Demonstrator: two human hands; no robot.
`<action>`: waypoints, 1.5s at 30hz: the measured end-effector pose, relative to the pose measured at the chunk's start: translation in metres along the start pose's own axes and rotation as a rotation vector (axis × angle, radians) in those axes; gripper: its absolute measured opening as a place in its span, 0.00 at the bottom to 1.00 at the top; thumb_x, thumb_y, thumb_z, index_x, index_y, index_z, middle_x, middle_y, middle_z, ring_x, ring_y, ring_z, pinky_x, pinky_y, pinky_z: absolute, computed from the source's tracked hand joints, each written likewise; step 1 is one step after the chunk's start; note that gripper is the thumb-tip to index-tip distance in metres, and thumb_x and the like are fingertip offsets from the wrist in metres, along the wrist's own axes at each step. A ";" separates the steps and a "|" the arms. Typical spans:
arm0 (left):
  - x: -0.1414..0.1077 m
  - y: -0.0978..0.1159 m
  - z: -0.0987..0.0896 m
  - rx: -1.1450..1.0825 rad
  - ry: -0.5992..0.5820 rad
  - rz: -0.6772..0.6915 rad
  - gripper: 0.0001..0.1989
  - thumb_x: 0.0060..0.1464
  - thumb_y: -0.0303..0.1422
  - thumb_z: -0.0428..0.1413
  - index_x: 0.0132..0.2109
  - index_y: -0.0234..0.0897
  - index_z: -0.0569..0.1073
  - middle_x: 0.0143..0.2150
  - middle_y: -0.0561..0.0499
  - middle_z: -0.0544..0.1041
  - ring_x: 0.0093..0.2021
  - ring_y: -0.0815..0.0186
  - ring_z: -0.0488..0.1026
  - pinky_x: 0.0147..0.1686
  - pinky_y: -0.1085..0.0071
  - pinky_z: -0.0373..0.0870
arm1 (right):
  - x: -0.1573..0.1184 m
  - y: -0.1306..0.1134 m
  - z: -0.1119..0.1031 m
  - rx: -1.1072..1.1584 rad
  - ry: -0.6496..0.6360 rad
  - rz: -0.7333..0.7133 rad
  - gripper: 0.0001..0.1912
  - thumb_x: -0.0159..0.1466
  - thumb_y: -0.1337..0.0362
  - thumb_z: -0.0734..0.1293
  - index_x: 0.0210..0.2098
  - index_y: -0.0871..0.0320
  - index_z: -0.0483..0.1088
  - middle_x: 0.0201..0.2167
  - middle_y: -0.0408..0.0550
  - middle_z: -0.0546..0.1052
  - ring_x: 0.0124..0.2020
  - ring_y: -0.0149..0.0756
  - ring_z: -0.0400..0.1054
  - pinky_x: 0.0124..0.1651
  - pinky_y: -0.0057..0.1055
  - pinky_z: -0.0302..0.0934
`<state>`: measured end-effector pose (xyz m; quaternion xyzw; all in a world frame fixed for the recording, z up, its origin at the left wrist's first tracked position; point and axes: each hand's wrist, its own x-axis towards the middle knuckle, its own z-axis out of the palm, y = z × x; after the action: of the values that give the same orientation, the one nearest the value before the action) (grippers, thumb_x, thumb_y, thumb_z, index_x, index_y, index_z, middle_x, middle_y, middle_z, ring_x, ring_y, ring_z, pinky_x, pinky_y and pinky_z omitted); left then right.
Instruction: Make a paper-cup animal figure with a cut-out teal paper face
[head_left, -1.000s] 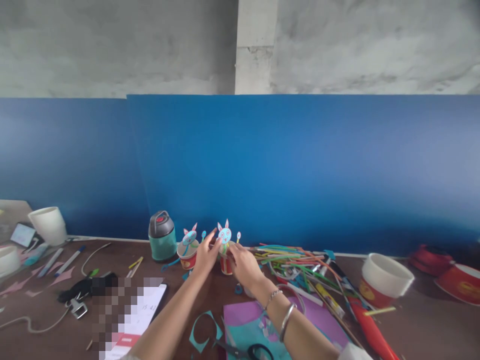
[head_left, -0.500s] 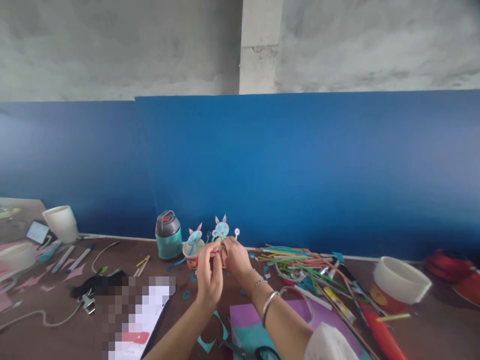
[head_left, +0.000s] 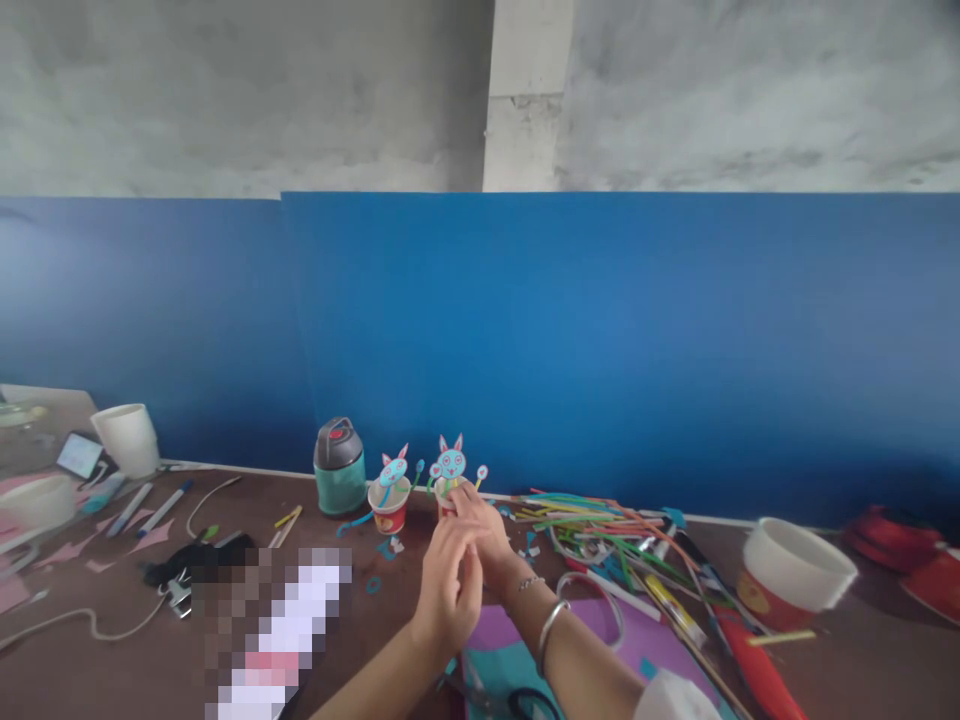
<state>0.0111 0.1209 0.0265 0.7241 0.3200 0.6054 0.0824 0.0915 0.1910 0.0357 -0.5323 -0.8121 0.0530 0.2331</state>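
Observation:
In the middle of the head view, my right hand (head_left: pixel 478 518) has its fingers at the rim of a small paper cup (head_left: pixel 443 490). A blue cat-like paper face (head_left: pixel 451 463) with pink ears stands up from this cup, with round-ended paper arms at its sides. The hand hides most of the cup's front. My left hand (head_left: pixel 452 572) is nearer to me, fingers loosely stretched beside the right wrist and nothing in them. Left of the cup stands a second paper cup (head_left: pixel 389 518) with a similar blue face (head_left: pixel 393 471), tilted.
A teal flask (head_left: pixel 340 487) stands left of the cups. To the right lie many coloured strips (head_left: pixel 577 515), a glue tube (head_left: pixel 675 608) and a larger paper cup (head_left: pixel 793 575). Scissors (head_left: pixel 531 705) rest on purple paper (head_left: pixel 600 625). A pixelated screen (head_left: pixel 292 620) lies front left.
My left hand has come away from the decorated cup, back toward me and to the right. My right hand stays at the cup, slightly further right in view, and the second cup shows more fully.

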 end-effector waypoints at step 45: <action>-0.051 0.042 0.034 0.332 -0.972 -0.418 0.33 0.52 0.40 0.53 0.63 0.32 0.59 0.67 0.38 0.50 0.66 0.46 0.44 0.62 0.52 0.46 | -0.135 0.104 -0.051 -0.019 0.052 0.329 0.11 0.57 0.71 0.60 0.31 0.57 0.74 0.31 0.48 0.79 0.36 0.37 0.72 0.37 0.26 0.58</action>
<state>0.0550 0.0683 -0.0030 0.8444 0.4733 0.1136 0.2238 0.2443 0.1071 0.0025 -0.6614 -0.7082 0.0688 0.2372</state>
